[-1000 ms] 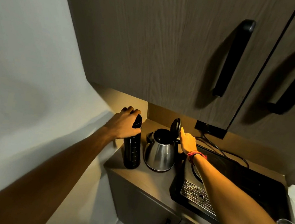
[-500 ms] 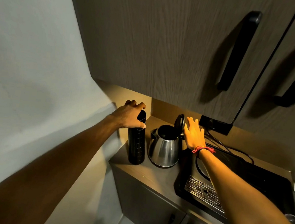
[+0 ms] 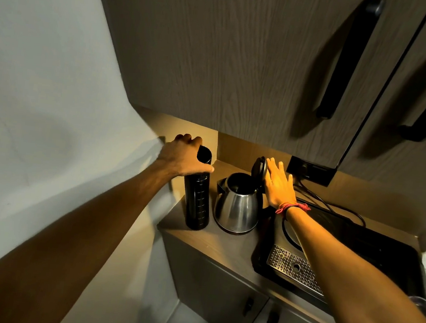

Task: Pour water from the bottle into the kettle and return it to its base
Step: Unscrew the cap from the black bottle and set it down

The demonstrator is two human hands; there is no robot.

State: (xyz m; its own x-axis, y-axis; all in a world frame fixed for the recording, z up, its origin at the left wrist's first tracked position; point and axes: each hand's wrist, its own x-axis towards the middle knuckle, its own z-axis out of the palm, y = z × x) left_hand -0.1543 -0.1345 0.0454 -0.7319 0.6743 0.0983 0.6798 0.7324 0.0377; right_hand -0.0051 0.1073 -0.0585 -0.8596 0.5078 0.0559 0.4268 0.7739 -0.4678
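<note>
Head view: my left hand [image 3: 180, 157] wraps the top of the black bottle [image 3: 199, 202], upright at the worktop's [image 3: 213, 243] left edge. My right hand [image 3: 279, 186], fingers spread, rests behind the kettle's [image 3: 237, 206] raised lid [image 3: 259, 166], just beside the bottle.

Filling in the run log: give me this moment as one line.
left hand: grip on bottle top | bottle: upright on counter | kettle: lid open | right hand: open beside lid | pour: not begun

Dim wood cabinets [image 3: 244, 58], white wall [image 3: 32, 61]
</note>
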